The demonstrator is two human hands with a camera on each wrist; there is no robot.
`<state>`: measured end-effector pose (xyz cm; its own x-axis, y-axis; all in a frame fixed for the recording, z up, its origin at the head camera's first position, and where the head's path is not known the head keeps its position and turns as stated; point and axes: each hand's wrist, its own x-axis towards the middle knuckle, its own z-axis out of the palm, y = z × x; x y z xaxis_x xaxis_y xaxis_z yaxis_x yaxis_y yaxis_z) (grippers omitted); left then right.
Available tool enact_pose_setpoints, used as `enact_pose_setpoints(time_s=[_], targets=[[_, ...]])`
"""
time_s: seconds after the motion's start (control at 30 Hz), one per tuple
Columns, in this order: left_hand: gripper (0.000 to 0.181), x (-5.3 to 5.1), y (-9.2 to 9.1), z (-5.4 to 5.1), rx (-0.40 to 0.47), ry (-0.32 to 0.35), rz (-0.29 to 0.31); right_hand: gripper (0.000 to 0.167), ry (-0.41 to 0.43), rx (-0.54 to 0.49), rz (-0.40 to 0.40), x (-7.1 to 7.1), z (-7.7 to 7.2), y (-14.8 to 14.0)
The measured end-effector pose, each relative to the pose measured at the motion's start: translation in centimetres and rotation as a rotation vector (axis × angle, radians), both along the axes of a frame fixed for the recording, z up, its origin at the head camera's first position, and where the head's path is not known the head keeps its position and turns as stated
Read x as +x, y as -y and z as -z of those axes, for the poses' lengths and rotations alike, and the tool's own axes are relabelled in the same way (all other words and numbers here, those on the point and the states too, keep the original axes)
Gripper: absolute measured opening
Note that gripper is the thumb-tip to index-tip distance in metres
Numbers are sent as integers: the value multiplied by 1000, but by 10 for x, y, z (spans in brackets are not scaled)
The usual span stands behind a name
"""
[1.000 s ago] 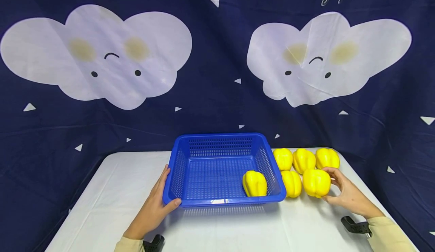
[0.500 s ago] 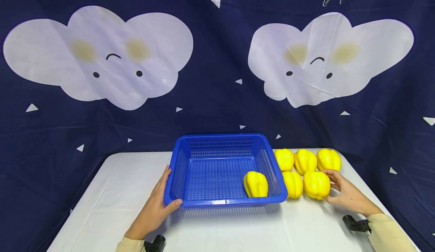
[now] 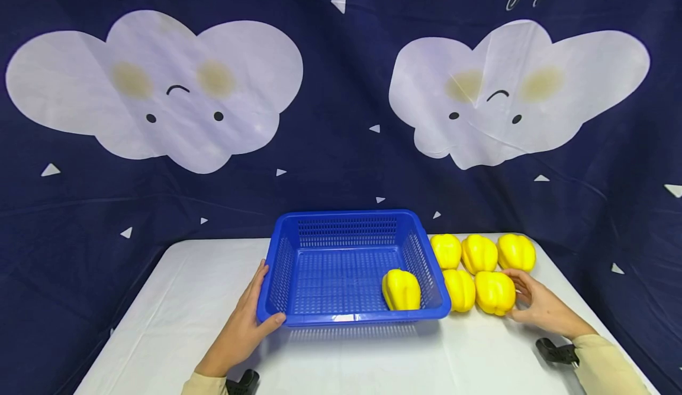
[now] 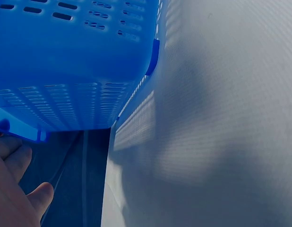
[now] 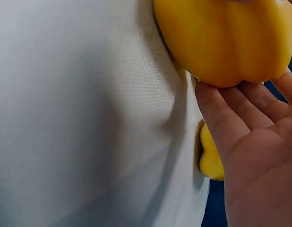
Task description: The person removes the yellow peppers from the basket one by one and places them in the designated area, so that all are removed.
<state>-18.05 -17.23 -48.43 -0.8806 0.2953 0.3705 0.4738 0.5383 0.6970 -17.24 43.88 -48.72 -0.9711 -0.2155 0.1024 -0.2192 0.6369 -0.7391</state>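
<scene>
At the front left corner of a blue plastic basket (image 3: 341,319), my left hand (image 3: 241,324) grips the rim, thumb over the front edge and fingers along the left side. In the left wrist view, fingers (image 4: 23,165) show near the underside of the basket. One yellow bell pepper (image 3: 401,290) lies in the basket's front right part. To the right, my right hand (image 3: 540,304) holds another yellow bell pepper (image 3: 495,293) from its right side, thumb in front and fingers behind. That pepper sits against the tablecloth in the right wrist view (image 5: 226,42).
Several more yellow bell peppers (image 3: 479,254) stand in two rows beside the basket's right wall. A white cloth covers the table (image 3: 373,365). Behind it hangs a dark blue curtain (image 3: 341,146) printed with clouds.
My right hand has shifted slightly left and toward me with its bell pepper, which now sits closer to its left neighbour. The left hand and basket have stayed put.
</scene>
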Motion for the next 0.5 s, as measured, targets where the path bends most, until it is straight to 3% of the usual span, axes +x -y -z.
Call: enact_pose_setpoints(time_s=[0.3,0.5], targets=[[94,1,0,0,-3,-1,-4,84,36,-71,-47,-3,0,-3],[94,0,0,0,0,-2,-1,85,74,-181,-86,-3,2,-6]])
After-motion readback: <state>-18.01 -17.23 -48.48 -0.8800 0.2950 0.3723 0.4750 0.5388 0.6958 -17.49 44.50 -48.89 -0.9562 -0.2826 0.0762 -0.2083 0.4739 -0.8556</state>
